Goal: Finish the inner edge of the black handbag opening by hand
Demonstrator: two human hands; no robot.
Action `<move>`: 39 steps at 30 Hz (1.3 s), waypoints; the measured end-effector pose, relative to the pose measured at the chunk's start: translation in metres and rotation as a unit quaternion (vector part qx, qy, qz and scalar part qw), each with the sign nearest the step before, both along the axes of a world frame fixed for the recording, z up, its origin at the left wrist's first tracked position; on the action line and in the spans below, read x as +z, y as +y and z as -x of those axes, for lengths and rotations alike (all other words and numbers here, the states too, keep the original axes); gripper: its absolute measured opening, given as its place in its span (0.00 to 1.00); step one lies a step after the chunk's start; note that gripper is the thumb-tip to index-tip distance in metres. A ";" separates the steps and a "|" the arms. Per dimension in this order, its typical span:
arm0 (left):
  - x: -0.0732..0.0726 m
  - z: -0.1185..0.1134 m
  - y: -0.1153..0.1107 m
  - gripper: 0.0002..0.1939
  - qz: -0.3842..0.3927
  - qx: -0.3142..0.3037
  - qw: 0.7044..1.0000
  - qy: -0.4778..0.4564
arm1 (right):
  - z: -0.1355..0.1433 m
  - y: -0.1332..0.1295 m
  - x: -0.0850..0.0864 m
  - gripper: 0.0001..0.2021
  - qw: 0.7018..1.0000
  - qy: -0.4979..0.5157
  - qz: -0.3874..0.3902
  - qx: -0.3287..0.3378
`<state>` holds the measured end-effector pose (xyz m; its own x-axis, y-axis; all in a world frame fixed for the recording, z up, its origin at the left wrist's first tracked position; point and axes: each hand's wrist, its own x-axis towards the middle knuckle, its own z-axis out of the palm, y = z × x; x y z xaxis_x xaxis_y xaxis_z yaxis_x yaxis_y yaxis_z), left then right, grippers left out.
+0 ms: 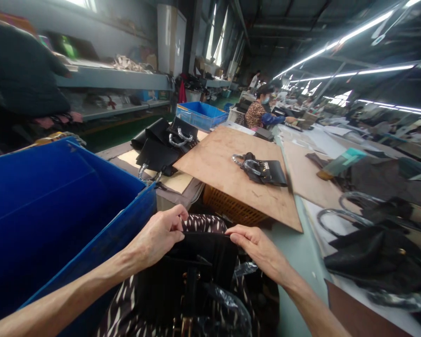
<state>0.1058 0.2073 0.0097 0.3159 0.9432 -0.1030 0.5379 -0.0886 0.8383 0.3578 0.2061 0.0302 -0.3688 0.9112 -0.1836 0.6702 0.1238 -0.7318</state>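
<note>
Left hand (161, 236) and right hand (258, 245) both pinching, fingers closed on upper edge of black bag (203, 267), bag resting across patterned lap (206, 222). Step apparently involving working that edge; next move probably calling for even, steady pinch. Plastic-wrapped handle (228, 299) lying over bag front, perhaps getting in way. Blue bin (101, 187) crowding left arm; board (214, 154) ahead bearing another bag (276, 172).

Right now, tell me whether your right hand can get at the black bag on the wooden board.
Probably yes: nothing seems to stand between the right hand and the black bag on the wooden board, though the hand pinches the edge of the lap bag and must likely let go first.
</note>
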 end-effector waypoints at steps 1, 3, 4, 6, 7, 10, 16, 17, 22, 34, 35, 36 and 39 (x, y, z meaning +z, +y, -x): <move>0.000 -0.001 0.000 0.09 -0.001 0.003 1.000 -0.001 | -0.002 -0.003 -0.002 0.14 1.000 0.016 0.011 -0.008; -0.001 -0.002 -0.001 0.09 0.000 0.006 1.000 -0.003 | -0.004 -0.007 -0.004 0.14 0.999 0.037 0.023 -0.016; -0.001 -0.002 -0.001 0.10 0.001 0.006 1.000 -0.004 | -0.004 -0.008 -0.004 0.14 0.999 0.040 0.025 -0.017; 0.000 -0.003 -0.001 0.10 0.004 0.003 1.000 -0.004 | -0.005 -0.009 -0.005 0.13 0.999 0.039 0.027 -0.013; 0.000 -0.003 -0.001 0.10 0.006 0.003 1.000 -0.004 | -0.005 -0.008 -0.005 0.12 0.999 0.036 0.028 -0.011; 0.001 -0.003 -0.003 0.11 0.016 -0.001 1.000 -0.014 | -0.004 -0.007 -0.009 0.12 0.999 0.029 0.028 -0.008; 0.002 -0.002 -0.005 0.12 0.025 -0.011 0.999 -0.035 | -0.001 -0.005 -0.018 0.12 0.999 0.010 0.002 -0.036; 0.003 -0.001 -0.005 0.12 0.022 -0.011 0.999 -0.031 | -0.002 -0.005 -0.017 0.12 0.999 0.008 0.008 -0.031; 0.006 0.001 -0.004 0.13 0.003 -0.001 1.000 -0.028 | -0.011 -0.007 0.000 0.14 0.998 0.000 0.064 0.029; 0.009 -0.005 -0.024 0.12 -0.059 0.015 0.998 0.033 | 0.097 0.000 0.014 0.08 0.956 -0.203 -0.049 0.206; 0.009 -0.004 -0.026 0.12 -0.065 0.014 0.997 0.037 | 0.098 0.001 0.013 0.07 0.950 -0.211 -0.040 0.227; 0.009 -0.002 -0.028 0.12 -0.070 0.011 0.997 0.039 | 0.098 0.002 0.012 0.06 0.944 -0.212 -0.036 0.250; 0.015 0.001 -0.036 0.11 -0.082 -0.006 0.996 0.021 | 0.093 0.001 0.011 0.04 0.931 -0.205 -0.070 0.293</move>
